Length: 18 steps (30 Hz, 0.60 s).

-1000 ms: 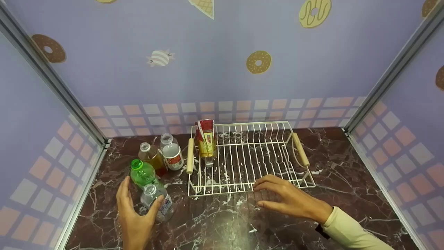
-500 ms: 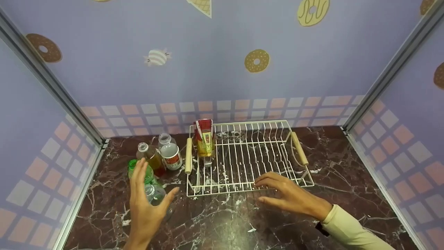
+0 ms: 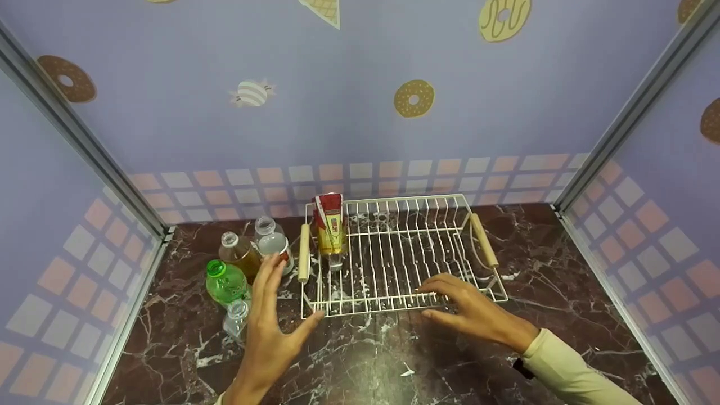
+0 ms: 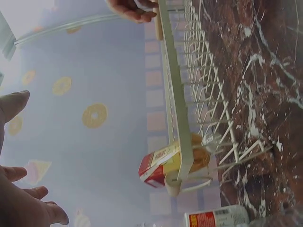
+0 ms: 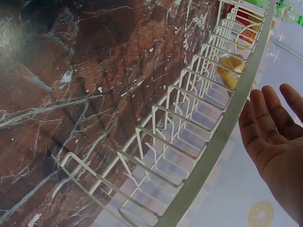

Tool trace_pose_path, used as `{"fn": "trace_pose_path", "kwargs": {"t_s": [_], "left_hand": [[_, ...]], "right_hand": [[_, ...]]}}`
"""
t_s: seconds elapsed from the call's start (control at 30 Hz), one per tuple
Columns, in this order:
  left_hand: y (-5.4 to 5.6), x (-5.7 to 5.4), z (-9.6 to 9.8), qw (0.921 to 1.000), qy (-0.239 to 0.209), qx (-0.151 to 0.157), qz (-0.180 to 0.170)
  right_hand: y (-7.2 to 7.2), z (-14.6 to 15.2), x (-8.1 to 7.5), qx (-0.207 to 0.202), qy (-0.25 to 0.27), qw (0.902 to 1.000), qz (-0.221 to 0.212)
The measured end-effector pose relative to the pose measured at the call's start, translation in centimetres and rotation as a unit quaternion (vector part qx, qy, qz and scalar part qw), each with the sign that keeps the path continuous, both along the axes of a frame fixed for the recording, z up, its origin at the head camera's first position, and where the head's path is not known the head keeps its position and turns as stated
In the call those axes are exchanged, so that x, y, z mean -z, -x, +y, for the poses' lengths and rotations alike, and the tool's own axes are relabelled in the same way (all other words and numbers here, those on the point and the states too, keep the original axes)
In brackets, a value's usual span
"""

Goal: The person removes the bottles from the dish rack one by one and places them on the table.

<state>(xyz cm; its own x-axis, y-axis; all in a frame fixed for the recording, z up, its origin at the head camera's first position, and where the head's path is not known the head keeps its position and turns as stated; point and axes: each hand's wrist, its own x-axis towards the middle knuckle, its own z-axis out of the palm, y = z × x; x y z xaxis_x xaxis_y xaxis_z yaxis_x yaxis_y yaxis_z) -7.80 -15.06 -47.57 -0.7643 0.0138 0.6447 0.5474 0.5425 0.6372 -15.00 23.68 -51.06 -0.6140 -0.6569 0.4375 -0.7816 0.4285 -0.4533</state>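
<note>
My left hand [image 3: 273, 332] hovers with fingers spread at the front left corner of a white wire dish rack [image 4: 179, 111], holding nothing. My right hand [image 3: 472, 315] hangs loosely at the rack's front right side, also holding nothing, its fingertips over the front rail. Inside the rack's left end a bottle of yellow liquid with a red and yellow label [image 3: 331, 225] stands tilted, neck down. Left of my left hand are a green bottle [image 3: 226, 281] and a small clear bottle [image 3: 235, 318], the latter partly hidden by that hand.
Behind them stand an amber bottle [image 3: 239, 253] and a clear bottle with a red and white label [image 3: 270, 236]. Wooden handles [image 3: 304, 253] rise at both rack ends. White flecks lie on the dark marbled counter [image 3: 371, 360]. Patterned panels enclose the back and sides.
My left hand has moved right, away from the green and small clear bottles, to the rack's front left corner. The right hand has barely shifted.
</note>
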Motion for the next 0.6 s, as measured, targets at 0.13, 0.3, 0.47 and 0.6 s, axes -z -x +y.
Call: {"fn": "trace_pose_path", "kwargs": {"t_s": [0.13, 0.3, 0.47, 0.6], "left_hand": [[0.2, 0.5, 0.7, 0.9998, 0.007, 0.015, -0.012], [0.3, 1.0, 1.4, 0.9984, 0.014, 0.032, -0.044], [0.5, 1.6, 1.7, 0.9940, 0.020, 0.051, -0.094], [0.7, 2.1, 1.9, 0.9896, 0.025, 0.061, -0.128]], "right_hand": [[0.1, 0.2, 0.3, 0.004, 0.003, 1.0000, -0.007], [0.2, 0.4, 0.5, 0.009, 0.001, 0.9999, -0.014], [0.2, 0.5, 0.6, 0.012, 0.004, 0.9999, -0.008], [0.3, 0.6, 0.7, 0.012, 0.008, 0.9999, -0.004]]}}
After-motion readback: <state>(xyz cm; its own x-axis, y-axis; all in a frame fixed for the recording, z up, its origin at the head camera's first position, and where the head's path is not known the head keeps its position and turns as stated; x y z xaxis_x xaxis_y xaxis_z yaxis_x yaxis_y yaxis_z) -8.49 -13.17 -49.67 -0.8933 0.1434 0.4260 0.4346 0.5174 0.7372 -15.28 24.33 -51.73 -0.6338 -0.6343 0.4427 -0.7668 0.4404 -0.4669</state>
